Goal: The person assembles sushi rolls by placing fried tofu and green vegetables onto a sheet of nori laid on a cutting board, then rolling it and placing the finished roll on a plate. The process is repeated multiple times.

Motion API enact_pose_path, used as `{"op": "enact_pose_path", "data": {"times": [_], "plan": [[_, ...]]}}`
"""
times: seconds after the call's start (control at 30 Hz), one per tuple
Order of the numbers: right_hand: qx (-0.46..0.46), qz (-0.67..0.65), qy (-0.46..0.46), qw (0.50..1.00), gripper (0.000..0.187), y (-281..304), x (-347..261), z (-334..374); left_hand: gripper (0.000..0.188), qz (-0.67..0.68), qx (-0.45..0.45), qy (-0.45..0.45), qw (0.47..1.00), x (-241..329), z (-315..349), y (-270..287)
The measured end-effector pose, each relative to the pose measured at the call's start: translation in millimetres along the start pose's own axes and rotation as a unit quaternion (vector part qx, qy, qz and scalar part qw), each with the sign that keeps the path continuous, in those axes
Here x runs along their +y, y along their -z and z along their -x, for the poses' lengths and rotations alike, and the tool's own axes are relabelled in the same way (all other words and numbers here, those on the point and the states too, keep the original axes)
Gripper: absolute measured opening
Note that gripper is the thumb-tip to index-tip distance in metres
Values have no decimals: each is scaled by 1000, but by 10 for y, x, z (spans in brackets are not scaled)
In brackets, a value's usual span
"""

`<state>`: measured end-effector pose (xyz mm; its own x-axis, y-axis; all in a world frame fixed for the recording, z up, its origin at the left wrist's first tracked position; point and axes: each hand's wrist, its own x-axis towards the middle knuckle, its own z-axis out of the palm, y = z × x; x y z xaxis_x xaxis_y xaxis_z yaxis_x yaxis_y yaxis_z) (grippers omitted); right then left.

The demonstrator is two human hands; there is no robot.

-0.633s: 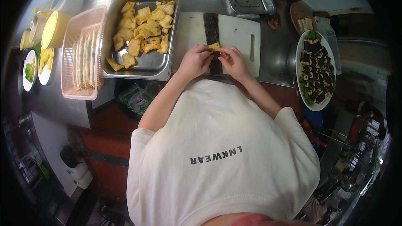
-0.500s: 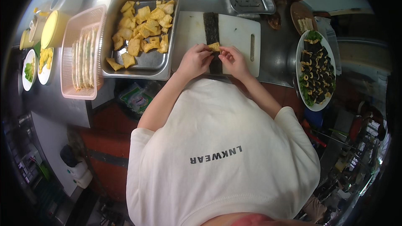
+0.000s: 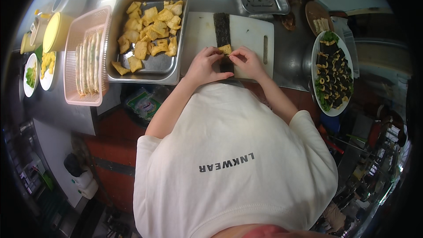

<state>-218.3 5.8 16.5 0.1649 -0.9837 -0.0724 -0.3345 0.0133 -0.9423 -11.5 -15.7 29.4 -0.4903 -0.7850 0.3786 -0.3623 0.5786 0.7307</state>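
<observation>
A long dark strip of seaweed (image 3: 222, 28) lies lengthwise on the white cutting board (image 3: 198, 26). Across it, toward my body, rests a golden piece of fried tofu (image 3: 225, 49). The fingertips of my left hand (image 3: 203, 65) touch the tofu's left side, while its thumb is stretched apart, over the strip's near end. My right hand (image 3: 248, 63) pinches at the tofu's right edge; its fingertips are close together there. Both hands partly cover the near part of the strip.
Left of the board stands a metal tray (image 3: 152, 78) of fried tofu pieces, then a pink basket (image 3: 69, 61) with long pale rolls. An oval plate (image 3: 315, 75) of dark seaweed rolls is at the right. Another metal tray (image 3: 282, 6) stands behind the board.
My left thumb has moved away from the tofu and down toward the strip's near end. My right hand has shifted very slightly; its fingertips stay at the tofu.
</observation>
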Motion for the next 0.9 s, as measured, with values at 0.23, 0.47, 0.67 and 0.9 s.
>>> {"op": "enact_pose_path", "data": {"times": [0.23, 0.47, 0.67, 0.9], "plan": [[83, 55, 95, 990, 17, -166, -57, 32, 10, -10, 24, 12, 1000, -140, -16, -128], [66, 228, 243, 941, 21, -106, 6, 27, 10, -17, 40, 52, 998, -110, -57, -159], [77, 233, 198, 949, 15, -106, 10, -51, 10, 0, 35, 59, 998, -78, -68, -107], [16, 84, 152, 985, 20, 17, -207, -49, 11, -17, 3, 100, 995, -141, -128, -126]]}}
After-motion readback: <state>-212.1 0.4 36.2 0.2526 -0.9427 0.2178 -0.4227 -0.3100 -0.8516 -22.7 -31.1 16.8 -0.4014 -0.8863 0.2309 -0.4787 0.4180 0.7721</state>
